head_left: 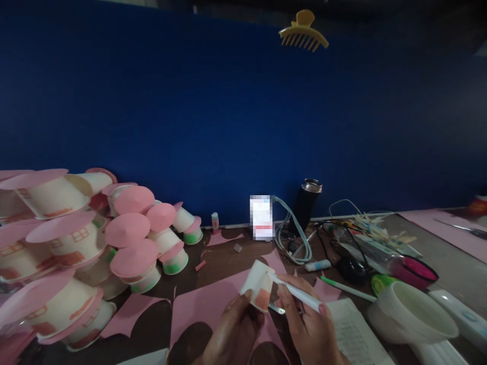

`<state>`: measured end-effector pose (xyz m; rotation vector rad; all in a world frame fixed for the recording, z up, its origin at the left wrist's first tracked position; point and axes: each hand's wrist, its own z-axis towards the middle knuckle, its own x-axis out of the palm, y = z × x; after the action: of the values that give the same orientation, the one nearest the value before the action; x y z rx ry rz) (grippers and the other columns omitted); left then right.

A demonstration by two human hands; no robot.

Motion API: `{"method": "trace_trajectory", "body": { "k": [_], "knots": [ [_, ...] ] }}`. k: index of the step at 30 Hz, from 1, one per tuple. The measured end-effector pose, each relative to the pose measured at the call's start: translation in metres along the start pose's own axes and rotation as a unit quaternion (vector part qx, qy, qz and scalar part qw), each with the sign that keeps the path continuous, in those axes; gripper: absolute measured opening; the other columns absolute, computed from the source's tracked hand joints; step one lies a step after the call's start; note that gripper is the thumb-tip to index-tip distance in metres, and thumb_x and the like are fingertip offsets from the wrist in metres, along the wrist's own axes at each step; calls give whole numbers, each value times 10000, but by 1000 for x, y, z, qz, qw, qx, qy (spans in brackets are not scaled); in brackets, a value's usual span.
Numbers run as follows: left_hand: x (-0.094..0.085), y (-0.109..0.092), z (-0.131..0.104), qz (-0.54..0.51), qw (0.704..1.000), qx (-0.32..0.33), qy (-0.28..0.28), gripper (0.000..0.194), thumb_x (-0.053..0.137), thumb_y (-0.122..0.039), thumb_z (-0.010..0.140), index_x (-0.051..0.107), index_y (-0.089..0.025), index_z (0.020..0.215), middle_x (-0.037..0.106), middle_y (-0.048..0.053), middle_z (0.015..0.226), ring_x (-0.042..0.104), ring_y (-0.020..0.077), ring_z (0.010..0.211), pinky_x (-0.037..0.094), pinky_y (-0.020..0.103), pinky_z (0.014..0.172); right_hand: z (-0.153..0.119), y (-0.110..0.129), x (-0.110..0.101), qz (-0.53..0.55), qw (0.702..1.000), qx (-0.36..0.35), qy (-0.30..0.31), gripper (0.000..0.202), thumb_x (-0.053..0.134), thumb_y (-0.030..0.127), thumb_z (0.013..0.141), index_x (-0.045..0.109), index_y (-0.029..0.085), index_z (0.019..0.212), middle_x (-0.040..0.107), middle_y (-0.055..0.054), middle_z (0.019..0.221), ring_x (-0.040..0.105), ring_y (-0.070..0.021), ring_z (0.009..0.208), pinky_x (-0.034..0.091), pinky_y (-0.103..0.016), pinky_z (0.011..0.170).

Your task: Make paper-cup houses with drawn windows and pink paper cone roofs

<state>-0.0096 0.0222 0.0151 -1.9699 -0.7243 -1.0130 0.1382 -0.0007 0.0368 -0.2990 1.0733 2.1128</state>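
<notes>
A small white paper cup [254,278] with a reddish-brown patch coloured on its side is tilted in my left hand [232,324], thumb and fingers closed around its lower part. In my right hand [311,327] is a white pen [299,293], gripped near the middle, its tip at the cup's side. Whether the tip touches the cup I cannot tell. Below both hands lies a pink paper sheet [190,309] with round cut-outs. Close to my right hand is a printed paper sheet [348,324].
Several paper cups with pink round roofs [127,229] are piled at the left. Behind my hands stand a blurred-out phone-like screen [261,218], a coiled cable [281,248] and a black bottle [304,208]. At the right are stacked white bowls [413,314] and a black mouse [350,268].
</notes>
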Motion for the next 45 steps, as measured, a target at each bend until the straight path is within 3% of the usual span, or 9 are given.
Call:
{"method": "trace_trajectory", "body": {
  "k": [7,18,25,31,36,45],
  "knots": [
    [0,-1,0,2,1000,-3,-1,151,610,-177,840,683,-75,924,687,126,937,611,156,752,467,257,652,1,3,-1,-1,1000,-10,-10,202,483,277,929,617,194,1056,703,-82,873,717,-204,793,594,-250,619],
    [1,0,1,14,1000,-1,-11,131,619,-172,829,675,-78,901,683,127,946,604,148,741,470,251,640,0,3,0,-4,1000,-12,-10,196,496,271,925,613,189,1060,708,-86,931,718,-202,808,591,-250,649],
    [1,0,1,0,1000,-8,5,148,598,-179,847,675,-79,925,684,121,951,598,150,763,460,258,657,2,8,-2,3,1000,-24,-10,176,487,251,928,618,202,1035,711,-59,867,700,-165,659,584,-256,670],
    [-6,3,3,16,1000,13,23,165,611,-203,842,676,-89,942,685,118,968,600,154,786,462,263,682,2,7,0,-2,999,-46,-8,184,489,231,925,613,191,1055,707,-75,912,707,-184,787,580,-266,724],
    [-5,1,3,12,1000,6,15,149,612,-198,841,687,-86,905,694,107,906,602,147,757,462,264,682,-1,6,1,-4,999,-46,-3,185,496,219,924,596,182,1075,705,-84,912,712,-191,790,585,-273,711],
    [-5,1,2,8,1000,2,29,172,607,-202,842,682,-86,945,691,127,984,608,154,787,461,263,695,1,10,1,-10,998,-56,-13,175,503,218,920,596,180,1064,707,-76,890,713,-192,787,585,-274,706]
  ]
}}
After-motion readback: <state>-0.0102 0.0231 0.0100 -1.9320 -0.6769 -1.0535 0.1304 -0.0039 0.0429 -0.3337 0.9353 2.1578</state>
